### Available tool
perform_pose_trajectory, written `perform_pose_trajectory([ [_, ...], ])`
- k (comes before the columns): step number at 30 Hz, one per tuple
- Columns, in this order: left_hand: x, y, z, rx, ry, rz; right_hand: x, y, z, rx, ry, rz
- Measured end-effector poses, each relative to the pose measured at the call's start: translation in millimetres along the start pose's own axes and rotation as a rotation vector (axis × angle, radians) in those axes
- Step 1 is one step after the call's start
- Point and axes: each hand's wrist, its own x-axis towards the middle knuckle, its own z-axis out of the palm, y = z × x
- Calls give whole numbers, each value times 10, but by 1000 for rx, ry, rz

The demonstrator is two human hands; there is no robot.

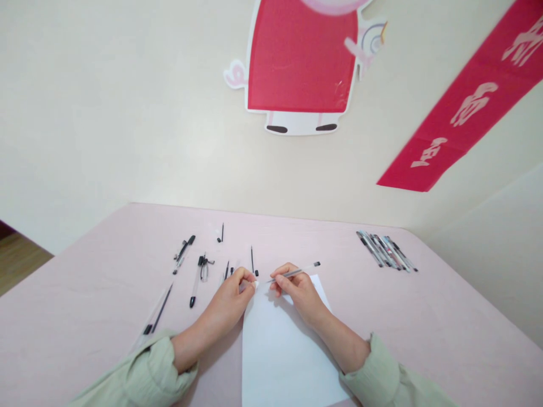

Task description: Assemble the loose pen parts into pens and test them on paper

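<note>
My right hand (pixel 300 291) grips a slim clear pen barrel (pixel 302 270) with a black end that points up and to the right. The barrel's other end points toward my left hand (pixel 232 298), across a small gap. My left hand is closed in a pinch, with a small whitish bit at its fingertips; its kind does not show. Under both hands lies a white sheet of paper (pixel 284 350). Just beyond the left fingertips are a thin black refill (pixel 251 260) and a small black cap (pixel 257 273).
Loose pen parts lie on the left of the pink-covered table (pixel 424 328): a clear barrel with a black end (pixel 194 294), a dark refill (pixel 162 308) and several small black pieces (pixel 185 249). A row of several pens (pixel 387 251) lies at the back right, before the wall.
</note>
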Motion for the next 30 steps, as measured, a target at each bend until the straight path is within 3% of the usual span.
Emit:
perform_pose_trajectory([
  [4, 6, -31, -18, 104, 41, -10, -6, 6, -3, -6, 30, -6],
  [12, -96, 6, -39, 520, -62, 46, -13, -41, -25, -155, 65, -45],
  [16, -210, 106, 52, 681, -231, 129, 5, -4, -37, -191, 121, -35],
  [20, -295, 51, 210, 626, -381, 443, 9, 54, -65, -309, 163, -49],
  [22, -298, -6, 257, 546, -398, 526, 0, 64, -78, -395, 171, -57],
  [30, -244, -76, 272, 413, -364, 447, -45, 49, -58, -582, 130, -58],
])
